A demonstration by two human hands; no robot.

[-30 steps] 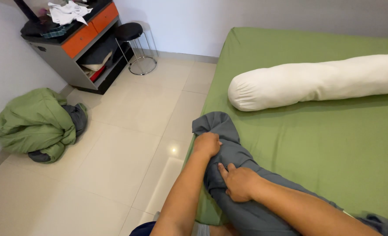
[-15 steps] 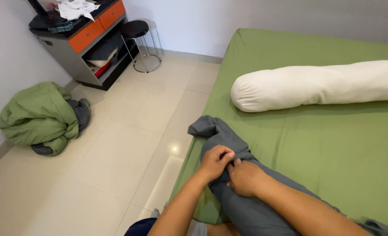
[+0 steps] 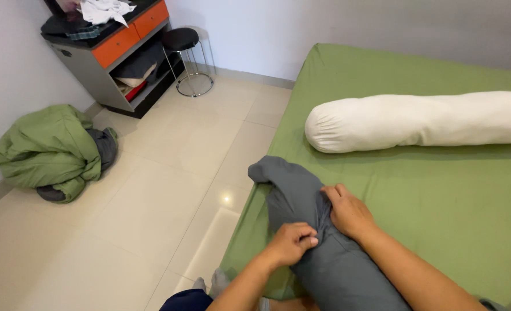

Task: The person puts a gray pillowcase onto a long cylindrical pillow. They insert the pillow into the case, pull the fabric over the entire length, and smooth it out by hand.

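A bed (image 3: 440, 219) with a green fitted sheet fills the right half of the view, its near corner reaching down toward the person. The pale tiled floor (image 3: 152, 219) takes up the left half. Across the upper part of the bed lies a long white bolster (image 3: 417, 121), bare of any cover, well apart from the hands. On the floor by the left wall sits a crumpled heap of green bedding (image 3: 48, 150) with a bit of grey cloth tucked against it. In the far corner stands a grey cabinet with orange drawers (image 3: 114, 55), white cloth piled on top, and just beside it a round black stool (image 3: 182, 43) on a chrome ring base.

At the near edge of the bed lies a grey bolster (image 3: 324, 253), pointing away from the person, its far end limp and folded over. The left hand (image 3: 290, 245) rests on its left side, the grip closed, fingers pinching a fold of the grey fabric. The right hand (image 3: 347, 213) presses on its right side, fingers curled into the cloth, gathering it. The two hands sit near each other, not touching.
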